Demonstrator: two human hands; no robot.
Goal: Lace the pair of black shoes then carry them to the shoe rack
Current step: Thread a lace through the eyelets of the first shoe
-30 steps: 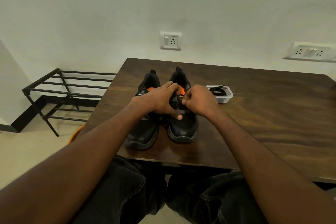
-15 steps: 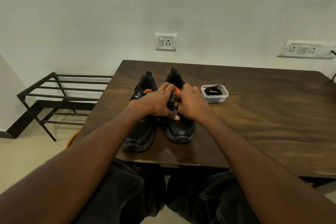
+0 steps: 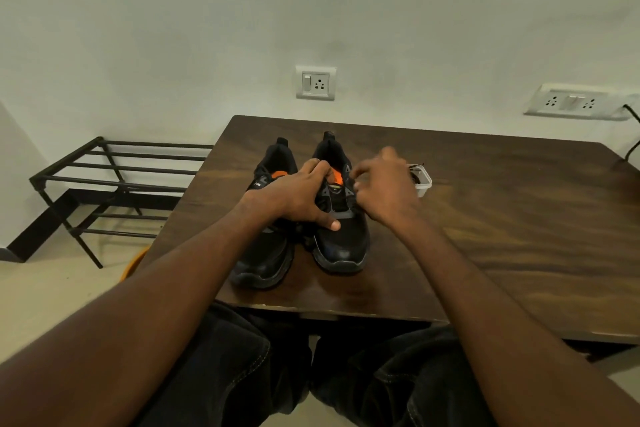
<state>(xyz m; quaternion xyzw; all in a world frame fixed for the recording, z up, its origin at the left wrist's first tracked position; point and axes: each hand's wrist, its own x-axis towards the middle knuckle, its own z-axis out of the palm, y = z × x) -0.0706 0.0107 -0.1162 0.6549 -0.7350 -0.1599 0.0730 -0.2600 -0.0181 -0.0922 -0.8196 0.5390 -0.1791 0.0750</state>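
2 black shoes sit side by side on the table [image 3: 485, 218], toes toward the person, near its front edge; the left shoe [image 3: 266, 253] lies mostly under the left hand [image 3: 294, 198], and the right shoe [image 3: 341, 236] sits between the 2 hands. The left hand spreads over the gap between them, thumb pressed on the right shoe's vamp and fingers curled round its orange-lined tongue, holding it steady. The right hand [image 3: 384, 191] hovers just beside the eyelets with fingertips drawn together as if pinching a lace, but it is blurred and no lace shows plainly, so I cannot tell whether it holds anything. Beyond the right hand a small clear tub [image 3: 424, 182] holds what looks like a dark coiled lace. Well off to the left hand's side, on the floor, stands the empty black rack [image 3: 114, 170]. By my judgement the shoes are light, with soft mesh uppers that give under pressure and stiff rubber soles that grip the wood; the lace will be limp and thin, best pinched near its tip, while each shoe carries best by the heel collar or tongue. A small pale mark on the left shoe's side is too small to read
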